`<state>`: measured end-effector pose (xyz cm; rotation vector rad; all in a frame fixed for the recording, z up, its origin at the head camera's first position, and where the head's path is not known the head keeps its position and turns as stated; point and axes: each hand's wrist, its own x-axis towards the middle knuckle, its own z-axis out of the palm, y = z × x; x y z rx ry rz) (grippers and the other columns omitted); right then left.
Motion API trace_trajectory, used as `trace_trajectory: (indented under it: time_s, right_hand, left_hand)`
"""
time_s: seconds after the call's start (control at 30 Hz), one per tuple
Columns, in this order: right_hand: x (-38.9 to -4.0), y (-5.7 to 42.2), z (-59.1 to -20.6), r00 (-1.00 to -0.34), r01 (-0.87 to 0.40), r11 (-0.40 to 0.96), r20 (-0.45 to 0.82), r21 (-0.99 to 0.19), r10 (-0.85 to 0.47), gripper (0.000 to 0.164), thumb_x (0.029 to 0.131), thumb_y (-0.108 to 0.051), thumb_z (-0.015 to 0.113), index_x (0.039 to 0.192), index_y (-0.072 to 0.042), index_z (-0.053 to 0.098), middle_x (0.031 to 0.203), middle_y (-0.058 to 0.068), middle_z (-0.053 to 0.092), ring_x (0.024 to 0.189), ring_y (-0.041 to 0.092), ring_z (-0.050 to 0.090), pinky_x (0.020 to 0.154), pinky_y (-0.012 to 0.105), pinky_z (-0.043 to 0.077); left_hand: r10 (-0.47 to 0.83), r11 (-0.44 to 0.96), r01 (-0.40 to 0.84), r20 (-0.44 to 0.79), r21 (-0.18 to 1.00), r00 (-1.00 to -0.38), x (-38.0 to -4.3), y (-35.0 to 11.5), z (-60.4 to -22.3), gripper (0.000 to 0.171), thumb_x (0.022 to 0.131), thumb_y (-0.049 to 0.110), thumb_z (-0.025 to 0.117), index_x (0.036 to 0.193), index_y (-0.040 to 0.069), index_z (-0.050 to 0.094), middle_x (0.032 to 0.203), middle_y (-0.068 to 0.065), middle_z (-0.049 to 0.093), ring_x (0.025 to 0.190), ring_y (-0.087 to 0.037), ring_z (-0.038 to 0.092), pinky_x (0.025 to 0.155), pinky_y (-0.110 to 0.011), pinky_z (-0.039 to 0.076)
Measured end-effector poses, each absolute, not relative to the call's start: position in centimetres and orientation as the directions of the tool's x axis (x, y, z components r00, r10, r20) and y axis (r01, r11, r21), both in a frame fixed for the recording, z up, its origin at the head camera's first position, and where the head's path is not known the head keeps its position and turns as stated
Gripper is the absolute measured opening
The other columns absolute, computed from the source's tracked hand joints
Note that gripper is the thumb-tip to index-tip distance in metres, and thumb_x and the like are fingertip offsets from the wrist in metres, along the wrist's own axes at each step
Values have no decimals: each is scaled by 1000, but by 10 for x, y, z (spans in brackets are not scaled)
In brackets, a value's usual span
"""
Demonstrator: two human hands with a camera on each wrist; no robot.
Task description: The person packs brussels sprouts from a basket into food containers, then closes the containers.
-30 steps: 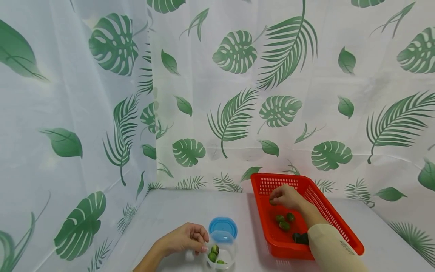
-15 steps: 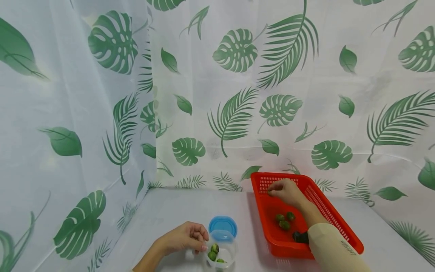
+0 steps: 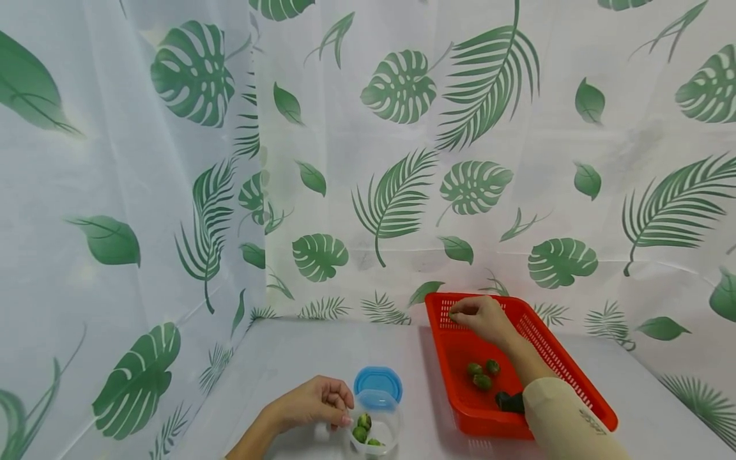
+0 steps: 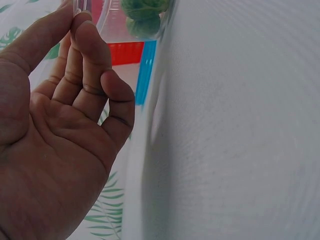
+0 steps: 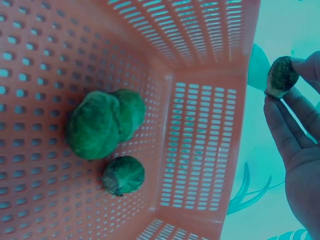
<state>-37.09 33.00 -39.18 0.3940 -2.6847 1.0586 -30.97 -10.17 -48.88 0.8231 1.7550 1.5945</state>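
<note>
My left hand [image 3: 316, 402] pinches the rim of a small clear plastic container [image 3: 392, 429] between thumb and fingers. Several green Brussels sprouts [image 3: 360, 434] lie inside it, toward its left. Over the far end of a red plastic basket [image 3: 450, 391], my right hand [image 3: 485, 318] holds one Brussels sprout [image 5: 282, 76] between thumb and fingertips; in the right wrist view it shows beyond the basket's rim. On the basket floor sit three more Brussels sprouts [image 3: 482, 382], close together.
A blue lid [image 3: 377, 381] lies on the white table [image 3: 310, 351] just behind the container. A leaf-patterned curtain [image 3: 397, 211] stands behind the table and along its left side. A black device [image 3: 508, 402] shows at the right wrist, over the basket.
My right hand has risen from inside the basket with the Brussels sprout, moving slightly left and toward the basket's far rim. The left hand and container stay where they were.
</note>
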Motion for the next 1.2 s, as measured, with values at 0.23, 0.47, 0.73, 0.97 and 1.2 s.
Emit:
trace_trajectory:
  time_s: [0.23, 0.47, 0.73, 0.97, 1.2]
  right_hand:
    - [-366, 322, -383, -917, -383, 663, 349, -643, -192, 19, 99, -18, 73, 116, -12, 79, 113, 8, 76, 100, 27, 63, 79, 28, 59]
    - [-358, 304, -370, -900, -430, 622, 361, -654, -242, 19, 99, -15, 72, 116, -10, 78, 113, 10, 77, 97, 26, 68, 81, 23, 58]
    - [-355, 275, -342, -843, -536, 578, 427, -616, -327, 15, 97, -13, 74, 111, -14, 79, 107, 4, 77, 95, 23, 68, 81, 21, 58]
    - [-349, 247, -329, -779, -627, 541, 462, -560, -425, 17, 96, -11, 73, 111, -16, 80, 108, 1, 77, 99, 19, 68, 83, 22, 58]
    - [-334, 233, -330, -745, -667, 528, 467, -525, -477, 17, 97, -8, 71, 109, -15, 81, 105, -3, 76, 97, 15, 67, 86, 24, 57]
  left_hand:
    - [790, 75, 31, -40, 997, -612, -306, -100, -489, 31, 92, 8, 77, 114, -9, 62, 81, 7, 72, 70, -5, 63, 68, -24, 52]
    - [786, 102, 35, -59, 994, -615, -306, -99, -492, 44, 92, 10, 79, 118, -18, 57, 81, 4, 71, 70, -9, 64, 68, -26, 53]
    - [766, 157, 92, -62, 983, -640, -315, -102, -480, 42, 92, 10, 79, 119, -15, 58, 80, 3, 70, 70, -12, 62, 69, -29, 54]
    - [760, 182, 122, -61, 976, -647, -319, -106, -475, 41, 92, 12, 80, 118, -13, 59, 81, 2, 70, 72, -13, 62, 71, -31, 55]
    - [768, 179, 122, -60, 976, -638, -317, -103, -481, 40, 92, 11, 79, 118, -13, 59, 81, 2, 71, 72, -13, 61, 71, -30, 55]
